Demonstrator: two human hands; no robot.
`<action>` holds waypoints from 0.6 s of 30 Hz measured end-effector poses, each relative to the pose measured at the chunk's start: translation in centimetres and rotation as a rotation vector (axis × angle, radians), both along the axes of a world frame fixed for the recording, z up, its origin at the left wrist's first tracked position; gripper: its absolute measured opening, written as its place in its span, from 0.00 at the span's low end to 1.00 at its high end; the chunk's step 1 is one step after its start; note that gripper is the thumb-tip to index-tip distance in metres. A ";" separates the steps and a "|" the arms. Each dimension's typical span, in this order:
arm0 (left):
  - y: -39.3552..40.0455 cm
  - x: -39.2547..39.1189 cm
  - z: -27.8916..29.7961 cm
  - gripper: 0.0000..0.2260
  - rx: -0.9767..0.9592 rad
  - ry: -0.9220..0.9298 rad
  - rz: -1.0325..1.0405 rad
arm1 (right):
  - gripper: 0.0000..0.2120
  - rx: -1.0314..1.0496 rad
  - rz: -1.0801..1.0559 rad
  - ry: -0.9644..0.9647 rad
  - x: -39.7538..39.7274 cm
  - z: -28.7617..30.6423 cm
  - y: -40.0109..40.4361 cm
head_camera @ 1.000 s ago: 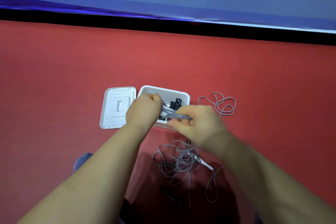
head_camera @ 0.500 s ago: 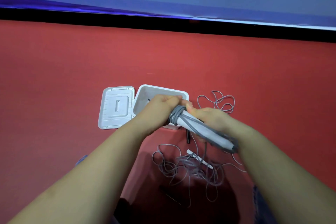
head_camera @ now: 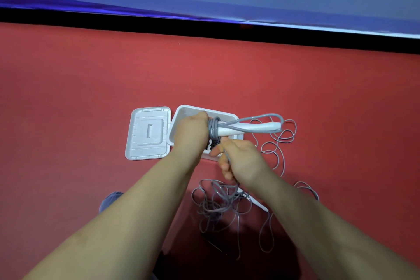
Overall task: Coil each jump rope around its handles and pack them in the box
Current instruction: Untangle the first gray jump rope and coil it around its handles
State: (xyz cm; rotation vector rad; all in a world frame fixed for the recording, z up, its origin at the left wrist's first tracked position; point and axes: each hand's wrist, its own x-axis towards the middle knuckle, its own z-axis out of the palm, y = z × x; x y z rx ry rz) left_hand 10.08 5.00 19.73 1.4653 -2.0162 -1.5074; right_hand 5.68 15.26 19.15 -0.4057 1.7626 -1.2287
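My left hand (head_camera: 192,130) grips the near end of the white jump rope handles (head_camera: 247,128), which point right above the open white box (head_camera: 181,112). Grey rope is wound around the handles beside my left fist, and a loop runs along them to their far tip. My right hand (head_camera: 241,161), just below, pinches the grey rope (head_camera: 218,202), whose loose length lies tangled on the red floor beneath my arms. A dark coiled rope shows inside the box, mostly hidden by my hands.
The box lid (head_camera: 147,134) lies flat left of the box. More grey rope loops (head_camera: 279,143) sprawl right of the box. A second white handle (head_camera: 256,203) lies on the floor near the tangle. A black strip and blue wall run along the back.
The handles swung from pointing down-right to pointing right over the box. My right hand left the handles and dropped below them, pulling the rope. More rope loops now lie to the right.
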 end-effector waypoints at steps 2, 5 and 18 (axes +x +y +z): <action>-0.6 0.3 -0.1 0.12 0.001 0.059 0.101 | 0.17 -0.013 0.130 0.097 0.6 0.2 0.3; -1.4 0.7 -0.7 0.17 -0.131 -0.026 0.102 | 0.13 0.014 0.320 0.358 1.0 0.9 0.9; -0.3 0.6 -0.2 0.17 -0.083 0.038 -0.456 | 0.19 0.132 0.403 0.652 -5.4 1.0 3.0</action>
